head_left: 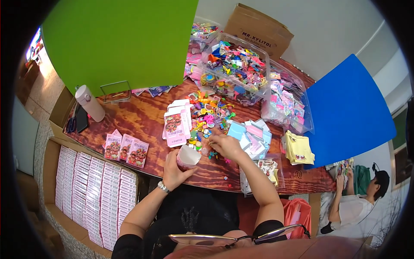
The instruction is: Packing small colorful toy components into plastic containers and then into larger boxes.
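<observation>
My left hand [173,173] grips a small pink-and-white carton [189,157]. Its top is open and faces up, showing the white inside. Just to the right, my right hand [227,146] is down at the near end of a pile of small colourful plastic toys [210,111]. Its fingers are drawn together; whatever they pinch, if anything, is too small to make out. Flat pink printed cartons [175,123] lie stacked beyond the held carton, left of the toys. By my right wrist is a spread of pale blue and pink cards [250,137].
Closed pink cartons [127,149] lie at the left. A big cardboard box [137,185] full of packed cartons stands beside the table. Clear tubs [265,64] of toys and packets stand behind. Yellow packets [298,147], a bottle [89,103] and green [125,41] and blue panels [345,112] surround the work. Another person [355,205] sits at right.
</observation>
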The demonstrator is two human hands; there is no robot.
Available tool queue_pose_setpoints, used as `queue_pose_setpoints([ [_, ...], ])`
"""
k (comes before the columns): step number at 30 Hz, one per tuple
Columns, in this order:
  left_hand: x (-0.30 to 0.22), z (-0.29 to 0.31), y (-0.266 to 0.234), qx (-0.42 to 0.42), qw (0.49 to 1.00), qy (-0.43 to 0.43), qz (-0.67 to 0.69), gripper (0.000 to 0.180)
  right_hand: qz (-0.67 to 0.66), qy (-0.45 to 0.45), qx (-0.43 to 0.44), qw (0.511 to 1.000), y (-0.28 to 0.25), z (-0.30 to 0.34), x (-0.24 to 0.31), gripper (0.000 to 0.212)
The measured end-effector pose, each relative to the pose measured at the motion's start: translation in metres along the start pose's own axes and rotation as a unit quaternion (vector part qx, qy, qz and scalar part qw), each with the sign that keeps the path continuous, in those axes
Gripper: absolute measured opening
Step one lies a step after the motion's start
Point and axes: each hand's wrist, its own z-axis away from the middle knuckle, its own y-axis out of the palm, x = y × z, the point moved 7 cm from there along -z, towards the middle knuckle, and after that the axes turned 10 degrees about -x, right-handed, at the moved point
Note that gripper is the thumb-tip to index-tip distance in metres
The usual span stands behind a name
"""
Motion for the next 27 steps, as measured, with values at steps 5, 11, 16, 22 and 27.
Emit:
queue_pose_setpoints([
  [5,-0.001,-0.002,-0.002,-0.002,1.0,-0.001,0.004,0.077,0.184,0.092,-0.117,0.972,-0.06,-0.006,-0.08,0.056],
  [11,0.001,-0.001,0.003,0.02,0.999,-0.015,0.032,0.077,0.198,0.17,-0.004,0.965,-0.052,-0.009,-0.117,0.048],
  [16,0.011,-0.002,0.004,0.006,1.0,-0.007,0.017,0.08,-0.166,0.121,-0.237,0.95,-0.103,-0.001,-0.057,0.008],
  [22,0.012,0.0,0.006,-0.005,0.999,-0.037,0.025,0.066,-0.399,0.077,-0.246,0.88,-0.091,0.029,0.065,0.012],
  [27,0.014,-0.001,0.003,-0.016,0.998,-0.058,0.025,0.068,-0.21,-0.067,-0.261,0.94,-0.097,0.03,0.104,0.011],
])
